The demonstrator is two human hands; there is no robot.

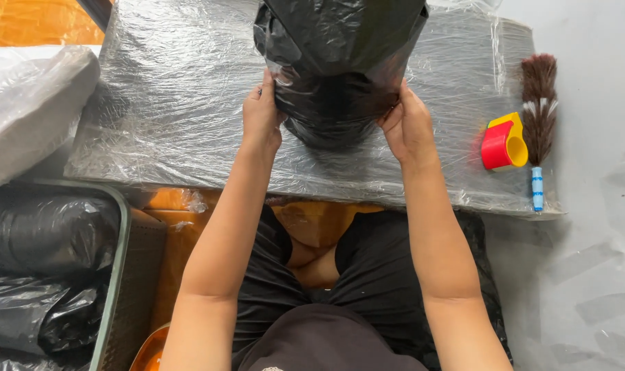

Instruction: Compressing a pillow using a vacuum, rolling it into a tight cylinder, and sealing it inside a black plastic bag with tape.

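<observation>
Both hands clasp a black plastic-wrapped bundle on the film-covered surface: left hand and right hand, each grip curled tight against its sides.

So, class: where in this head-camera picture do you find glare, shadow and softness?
Head view: even daylight; white glare streaks the plastic sheet and the wrap on the black bundle; a soft shadow lies beneath the bundle between the left hand and right hand; duster and hands look sharp, and the nearest clothing slightly soft.
</observation>
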